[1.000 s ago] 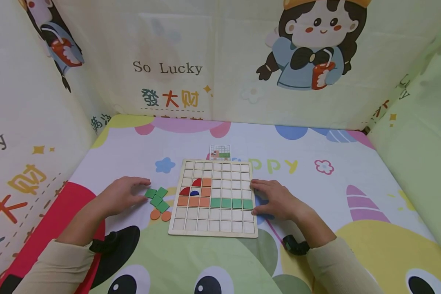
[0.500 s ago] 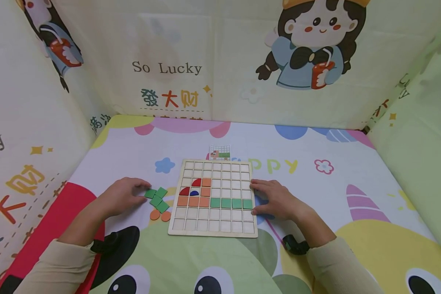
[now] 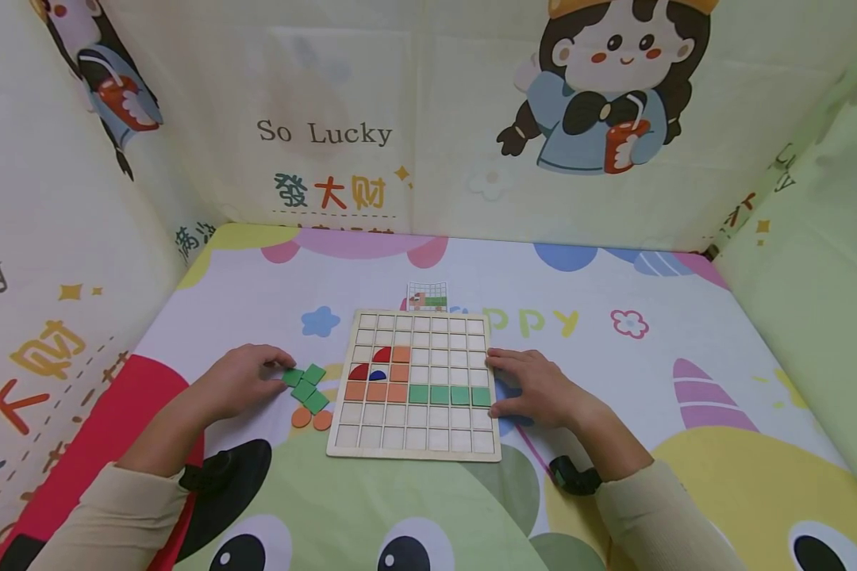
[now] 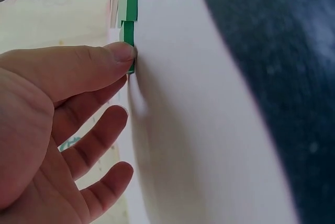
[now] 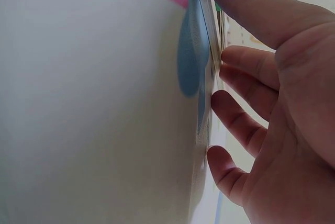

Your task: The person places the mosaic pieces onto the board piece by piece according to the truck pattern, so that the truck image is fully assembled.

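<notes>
My left hand (image 3: 237,382) is at the left of the wooden grid board (image 3: 414,458), its thumb and index finger at opposite sides of the leftmost green square tile (image 3: 293,377). In the left wrist view the thumb lies against the edge of that green tile (image 4: 129,31), and the other fingers are spread below it. My right hand (image 3: 543,388) rests with relaxed fingers at the board's right edge, thumb and fingertips touching it. On the board are orange squares (image 3: 376,391), red quarter-round pieces (image 3: 382,354), a blue half-round piece (image 3: 378,376) and a row of green squares (image 3: 439,395).
Several more loose green tiles (image 3: 315,401) lie between my left hand and the board. Two orange discs (image 3: 301,417) sit just nearer to me. Behind the board's far edge is a small picture card (image 3: 427,296) with a gridded pattern. A printed cloth covers the table.
My left fingertips have closed in slightly to the right onto the leftmost green tile. The right hand and the board have stayed put.
</notes>
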Available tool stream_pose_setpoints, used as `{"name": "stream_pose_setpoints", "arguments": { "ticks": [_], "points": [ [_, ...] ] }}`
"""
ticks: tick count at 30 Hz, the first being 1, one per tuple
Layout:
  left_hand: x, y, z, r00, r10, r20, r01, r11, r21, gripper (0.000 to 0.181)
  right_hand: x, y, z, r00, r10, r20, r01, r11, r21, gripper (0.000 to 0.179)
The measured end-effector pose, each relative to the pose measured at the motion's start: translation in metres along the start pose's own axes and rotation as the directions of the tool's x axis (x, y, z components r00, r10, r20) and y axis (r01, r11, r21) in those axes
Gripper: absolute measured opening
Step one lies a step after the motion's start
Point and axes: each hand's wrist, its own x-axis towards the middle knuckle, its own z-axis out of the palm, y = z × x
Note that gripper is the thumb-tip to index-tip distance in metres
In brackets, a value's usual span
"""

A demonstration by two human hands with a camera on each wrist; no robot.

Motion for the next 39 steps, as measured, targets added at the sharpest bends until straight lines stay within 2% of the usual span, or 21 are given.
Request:
{"name": "stream_pose_setpoints", "arguments": {
  "ticks": [15,25,34,39],
  "points": [
    [0.0017,-0.0008,0.0012,1.0,-0.012,-0.004,0.012,1.0,0.015,0.03,-0.0007,0.0003,0.0011,1.0,0.009,0.004,-0.009,1.0,-0.003,0.077],
    [0.0019,-0.0014,-0.0013,1.0,-0.004,-0.007,0.004,0.999,0.032,0.034,-0.0007,-0.0009,0.0007,1.0,0.002,0.0,-0.002,1.0,-0.003,0.077],
    [0.0028,-0.0016,-0.0027,0.999,-0.022,-0.043,0.023,0.999,0.026,0.039,0.0003,-0.0002,0.0001,1.0,-0.005,-0.001,0.005,1.0,0.004,0.077],
    [0.0055,0.0022,-0.0045,0.999,-0.031,-0.04,0.032,0.999,0.024,0.038,0.0007,0.0003,-0.0002,1.0,-0.009,-0.001,0.009,1.0,0.002,0.077]
  ]
}}
